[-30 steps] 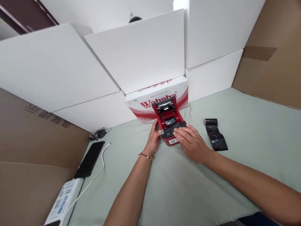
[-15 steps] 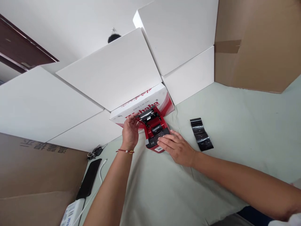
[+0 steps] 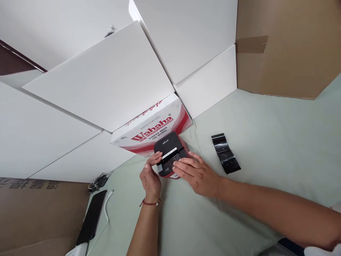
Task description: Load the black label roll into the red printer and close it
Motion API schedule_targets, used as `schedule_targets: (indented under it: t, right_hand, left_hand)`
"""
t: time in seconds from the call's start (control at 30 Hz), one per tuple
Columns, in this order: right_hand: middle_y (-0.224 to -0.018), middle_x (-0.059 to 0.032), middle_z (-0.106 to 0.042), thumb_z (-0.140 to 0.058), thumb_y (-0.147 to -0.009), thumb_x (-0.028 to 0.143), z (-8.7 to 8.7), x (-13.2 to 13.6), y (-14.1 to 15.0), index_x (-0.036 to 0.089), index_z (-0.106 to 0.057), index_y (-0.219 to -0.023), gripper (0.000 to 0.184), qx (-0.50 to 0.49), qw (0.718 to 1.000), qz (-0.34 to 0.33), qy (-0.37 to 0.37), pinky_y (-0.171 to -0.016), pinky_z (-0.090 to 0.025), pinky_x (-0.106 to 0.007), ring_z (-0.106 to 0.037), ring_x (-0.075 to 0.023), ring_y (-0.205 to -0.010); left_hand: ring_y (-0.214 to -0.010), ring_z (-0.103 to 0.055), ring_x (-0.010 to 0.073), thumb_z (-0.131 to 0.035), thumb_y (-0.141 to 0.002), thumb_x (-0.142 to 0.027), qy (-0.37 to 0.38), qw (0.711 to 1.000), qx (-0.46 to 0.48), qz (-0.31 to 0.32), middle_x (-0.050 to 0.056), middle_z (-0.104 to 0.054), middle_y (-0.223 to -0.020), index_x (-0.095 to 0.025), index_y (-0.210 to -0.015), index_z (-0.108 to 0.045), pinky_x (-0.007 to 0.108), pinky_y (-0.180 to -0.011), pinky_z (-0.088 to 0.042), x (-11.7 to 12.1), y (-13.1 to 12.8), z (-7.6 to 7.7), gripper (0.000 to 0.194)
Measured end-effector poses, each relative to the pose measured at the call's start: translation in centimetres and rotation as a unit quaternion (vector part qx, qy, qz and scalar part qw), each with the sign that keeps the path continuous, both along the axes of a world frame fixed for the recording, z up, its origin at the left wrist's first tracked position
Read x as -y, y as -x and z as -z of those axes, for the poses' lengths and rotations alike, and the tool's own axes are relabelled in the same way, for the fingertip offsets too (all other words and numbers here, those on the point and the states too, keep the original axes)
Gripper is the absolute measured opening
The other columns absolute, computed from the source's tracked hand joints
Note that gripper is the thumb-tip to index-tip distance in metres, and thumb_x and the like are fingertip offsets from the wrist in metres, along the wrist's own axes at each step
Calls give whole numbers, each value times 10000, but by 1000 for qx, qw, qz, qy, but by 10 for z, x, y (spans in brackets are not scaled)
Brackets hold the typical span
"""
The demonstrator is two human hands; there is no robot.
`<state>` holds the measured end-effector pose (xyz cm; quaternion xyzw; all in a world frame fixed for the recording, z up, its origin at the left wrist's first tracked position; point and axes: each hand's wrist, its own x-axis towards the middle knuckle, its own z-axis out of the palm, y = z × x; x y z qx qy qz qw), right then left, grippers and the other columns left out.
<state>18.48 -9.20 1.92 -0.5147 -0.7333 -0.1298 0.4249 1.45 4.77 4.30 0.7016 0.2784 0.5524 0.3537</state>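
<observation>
A small red-and-black label printer (image 3: 166, 143) sits on the cloth-covered table, its black lid down. A white strip shows along the slot across its top. My left hand (image 3: 151, 177) is at the printer's left side, fingers stretched out and touching the lid's edge. Over the front right corner lies my right hand (image 3: 199, 174), its fingers on the front panel and round the side, holding the printer in place. Right of that hand, a curled strip of glossy black film (image 3: 226, 153) lies on the cloth. The roll inside the printer is hidden.
Behind the printer stands a red-and-white Wahaba carton (image 3: 154, 124) against white panels (image 3: 106, 78). Brown cardboard (image 3: 287, 64) stands at the right and more cardboard (image 3: 39, 213) at the left. A black phone (image 3: 92, 217), a white cable (image 3: 106, 206) and keys (image 3: 99, 181) lie at left.
The printer's lid has swung down from raised to shut, covering the roll inside. My left hand has moved down with it. My right hand stays on the front corner.
</observation>
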Motion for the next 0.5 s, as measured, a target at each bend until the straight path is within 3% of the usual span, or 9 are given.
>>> schedule_targets:
  t: [0.17, 0.27, 0.4, 0.5]
  right_hand:
    - [-1497, -74, -697, -499, -1034, 89, -5, 3, -1, 199, -626, -1467, 464, 3, 1000, 7, 3, -1315, -350, -526, -591, -218, -1397]
    - [-1510, -65, -689, -489, -1059, 105, -12, 5, -4, 226, -625, -1479, 458, 4, 999, 0, 43, -1310, -361, -527, -586, -209, -1415]
    - [-1583, -34, -630, -399, -1130, 156, -24, 10, -7, 235, -587, -1512, 433, 22, 992, -11, 123, -1336, -316, -503, -527, -179, -1501]
    - [-1638, -21, -566, -239, -1169, 183, -33, 12, -12, 220, -522, -1566, 489, 38, 985, -9, 166, -1353, -264, -483, -472, -170, -1551]
  left_hand:
    - [-1113, -747, 285, -469, -1063, -512, -30, 999, -1, -21, 83, -815, -1008, -212, -822, -788, 558, -1152, -499, -1, -8, 1, 499]
    - [-1108, -733, 280, -498, -1036, -550, -22, 999, -10, -44, 77, -779, -990, -209, -811, -745, 544, -1149, -501, 4, -12, 0, 477]
    - [-1243, -683, 283, -550, -1006, -591, -47, 998, -27, -31, 64, -736, -1103, -208, -935, -703, 536, -1240, -427, 14, -12, 2, 418]
    - [-1355, -624, 253, -511, -1020, -685, -80, 995, -59, 0, 53, -692, -1219, -204, -1060, -654, 501, -1297, -371, 16, -11, 6, 503]
